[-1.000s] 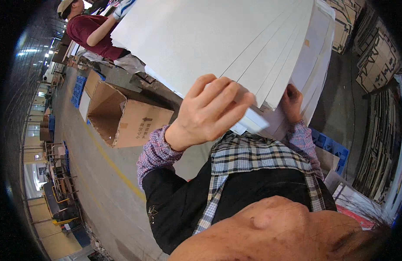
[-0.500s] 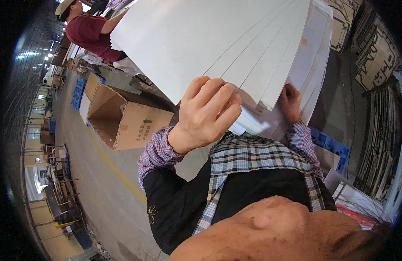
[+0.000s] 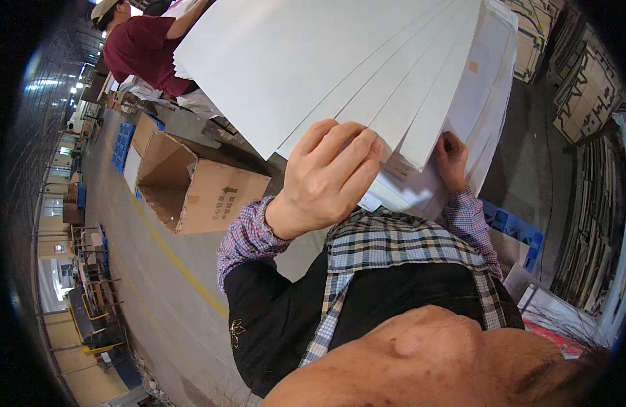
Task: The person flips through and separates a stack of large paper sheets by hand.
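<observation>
Large white sheets (image 3: 292,68) lie fanned in front of me, their edges stepped one over another toward the right. My left hand (image 3: 330,176) is closed at their near edge, fingers curled over and the fingertips pinching the sheet edges. At the near right corner my right hand (image 3: 452,163) is closed around the sheets' edge, and its fingertips are partly hidden. Beneath and to the right lie more pale sheets (image 3: 486,102), with a small tan patch on them.
An opened cardboard box (image 3: 225,193) stands on the floor at the left. Past it, a person in a dark red shirt (image 3: 140,54) works at the far left. A blue pallet (image 3: 513,230) is low on the right, near stacked boards (image 3: 584,210). Cut panels (image 3: 588,95) lean at the far right.
My left hand has shifted slightly right along the near edge. The sheets have fanned further, with another edge line showing toward the left corner. My right hand stays nearly in place.
</observation>
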`<state>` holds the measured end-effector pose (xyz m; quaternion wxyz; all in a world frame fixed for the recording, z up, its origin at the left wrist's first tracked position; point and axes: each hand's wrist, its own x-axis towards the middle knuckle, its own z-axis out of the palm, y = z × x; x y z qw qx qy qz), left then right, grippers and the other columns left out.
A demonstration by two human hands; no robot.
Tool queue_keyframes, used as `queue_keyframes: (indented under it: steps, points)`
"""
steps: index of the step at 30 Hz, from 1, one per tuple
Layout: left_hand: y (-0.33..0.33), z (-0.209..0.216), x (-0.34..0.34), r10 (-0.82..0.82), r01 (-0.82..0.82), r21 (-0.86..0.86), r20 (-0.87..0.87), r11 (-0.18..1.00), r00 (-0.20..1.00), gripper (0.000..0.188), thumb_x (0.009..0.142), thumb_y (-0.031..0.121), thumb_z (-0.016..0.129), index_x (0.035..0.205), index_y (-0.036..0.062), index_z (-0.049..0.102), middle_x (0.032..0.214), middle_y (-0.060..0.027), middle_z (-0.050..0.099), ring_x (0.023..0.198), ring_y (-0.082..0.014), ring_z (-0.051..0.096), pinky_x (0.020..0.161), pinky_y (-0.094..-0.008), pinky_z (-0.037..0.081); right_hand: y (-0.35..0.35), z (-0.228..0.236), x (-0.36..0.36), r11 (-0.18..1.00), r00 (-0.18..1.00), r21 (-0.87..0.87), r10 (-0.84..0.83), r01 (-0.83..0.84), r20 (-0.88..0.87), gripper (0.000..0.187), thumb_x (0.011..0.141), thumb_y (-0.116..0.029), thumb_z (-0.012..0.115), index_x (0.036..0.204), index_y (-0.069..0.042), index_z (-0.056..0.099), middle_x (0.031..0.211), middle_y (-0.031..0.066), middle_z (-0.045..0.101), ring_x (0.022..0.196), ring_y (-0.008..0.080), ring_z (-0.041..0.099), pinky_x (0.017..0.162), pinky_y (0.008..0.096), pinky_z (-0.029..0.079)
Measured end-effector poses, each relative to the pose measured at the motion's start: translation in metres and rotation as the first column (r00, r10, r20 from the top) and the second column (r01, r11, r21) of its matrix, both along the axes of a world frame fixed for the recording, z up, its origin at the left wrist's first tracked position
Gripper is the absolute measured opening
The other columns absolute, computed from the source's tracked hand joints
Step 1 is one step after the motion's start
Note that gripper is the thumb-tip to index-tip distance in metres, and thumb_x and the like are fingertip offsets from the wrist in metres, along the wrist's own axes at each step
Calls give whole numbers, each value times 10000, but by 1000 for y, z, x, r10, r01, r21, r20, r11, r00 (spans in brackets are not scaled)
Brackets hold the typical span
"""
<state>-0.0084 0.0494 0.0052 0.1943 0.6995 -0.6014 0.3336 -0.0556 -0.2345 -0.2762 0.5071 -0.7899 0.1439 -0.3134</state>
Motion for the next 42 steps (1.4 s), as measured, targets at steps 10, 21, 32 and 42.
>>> queue_keyframes:
  steps: [10, 21, 32, 42]
  points:
    - [-16, -19, -10, -16, 2, -89, -159, 996, 987, 375, 800, 47, 807, 1168, 70, 738, 1226, -191, 703, 1110, -384, 712, 967, -513, 586, 2, 4, -1, 999, 999, -30, -31, 31, -13, 363, 1043, -238, 672, 816, 34, 595, 658, 133, 522, 596, 174, 484, 570, 371, 430]
    - [-22, -22, -19, 66, -105, -142, -253, 984, 965, 314, 821, 58, 811, 1131, 62, 757, 1218, -178, 742, 1168, -360, 730, 1042, -498, 581, 5, 13, -2, 998, 998, -53, -30, 26, -61, 347, 1045, -217, 667, 818, 39, 610, 650, 134, 539, 585, 180, 490, 561, 370, 435]
    - [-25, -20, -18, 36, -91, -194, -270, 977, 962, 212, 805, 4, 807, 1011, 6, 752, 1160, -178, 768, 1150, -343, 746, 1037, -481, 585, 1, -3, 0, 999, 1000, 30, -19, 18, 14, 317, 1034, -185, 681, 831, 49, 616, 652, 131, 533, 590, 166, 480, 562, 363, 437]
    - [-26, -23, -16, 35, -92, -209, -261, 973, 965, 197, 799, -4, 807, 988, 3, 753, 1143, -172, 773, 1136, -333, 754, 1024, -479, 591, 5, 15, -3, 999, 999, -26, -27, 26, -41, 328, 1036, -184, 678, 817, 44, 590, 631, 119, 489, 582, 168, 445, 549, 368, 411]
